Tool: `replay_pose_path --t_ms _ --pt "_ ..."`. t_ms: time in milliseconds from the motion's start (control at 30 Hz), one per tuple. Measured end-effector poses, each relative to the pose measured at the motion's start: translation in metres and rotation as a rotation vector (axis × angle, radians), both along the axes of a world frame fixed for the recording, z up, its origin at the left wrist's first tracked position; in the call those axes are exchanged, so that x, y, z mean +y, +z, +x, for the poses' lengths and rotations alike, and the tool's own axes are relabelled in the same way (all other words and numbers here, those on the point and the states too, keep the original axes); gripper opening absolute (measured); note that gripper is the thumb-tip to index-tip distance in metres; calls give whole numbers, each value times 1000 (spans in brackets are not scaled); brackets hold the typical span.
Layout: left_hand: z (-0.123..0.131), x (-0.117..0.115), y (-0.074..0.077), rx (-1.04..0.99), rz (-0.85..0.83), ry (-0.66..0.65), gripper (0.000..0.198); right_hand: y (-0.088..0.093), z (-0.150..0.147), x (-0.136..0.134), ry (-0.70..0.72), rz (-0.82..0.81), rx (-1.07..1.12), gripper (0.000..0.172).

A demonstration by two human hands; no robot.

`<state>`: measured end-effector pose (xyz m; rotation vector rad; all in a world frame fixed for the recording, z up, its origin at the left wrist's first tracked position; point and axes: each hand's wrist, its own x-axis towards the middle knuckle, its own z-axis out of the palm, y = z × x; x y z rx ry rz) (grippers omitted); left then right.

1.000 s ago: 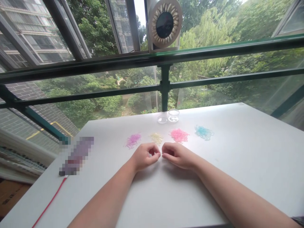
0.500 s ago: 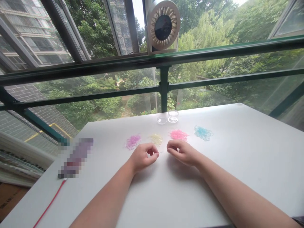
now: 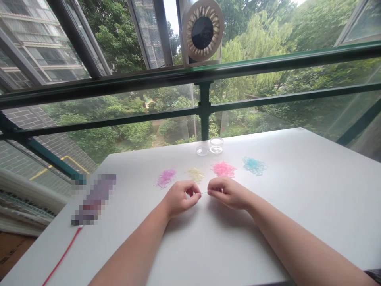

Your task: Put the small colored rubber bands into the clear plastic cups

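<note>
Both my hands rest on the white table [image 3: 297,198], fingers pinched. A thin pale rubber band [image 3: 204,193] is stretched between my left hand [image 3: 180,196] and my right hand [image 3: 228,192]. Just beyond them lie four small heaps of bands: purple [image 3: 166,176], yellow [image 3: 195,173], pink [image 3: 223,169] and teal [image 3: 254,165]. The yellow heap is nearest my fingertips.
A small clear cup [image 3: 216,145] and its lid [image 3: 202,150] stand at the table's far edge by the green railing [image 3: 204,107]. A blurred-out object [image 3: 93,198] with a red cord [image 3: 61,257] lies at the left. A round fan [image 3: 202,31] sits on the rail.
My right hand moved up toward the pink heap, then came back close to my left; a thin band now shows stretched between the two pinches.
</note>
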<state>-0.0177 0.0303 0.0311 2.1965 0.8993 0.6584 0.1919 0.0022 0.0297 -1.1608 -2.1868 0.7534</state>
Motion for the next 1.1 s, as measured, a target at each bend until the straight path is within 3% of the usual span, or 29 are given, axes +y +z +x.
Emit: replay_pose_path --t_ms 267,567,1100 --pt "-1 1 2 -13 10 35 8 2 5 0 -84 -16 23 20" --pt "1 -2 0 12 11 3 9 -3 -6 -1 32 19 -35 15" --pt "-1 1 3 2 13 28 9 12 18 1 -132 8 131 20"
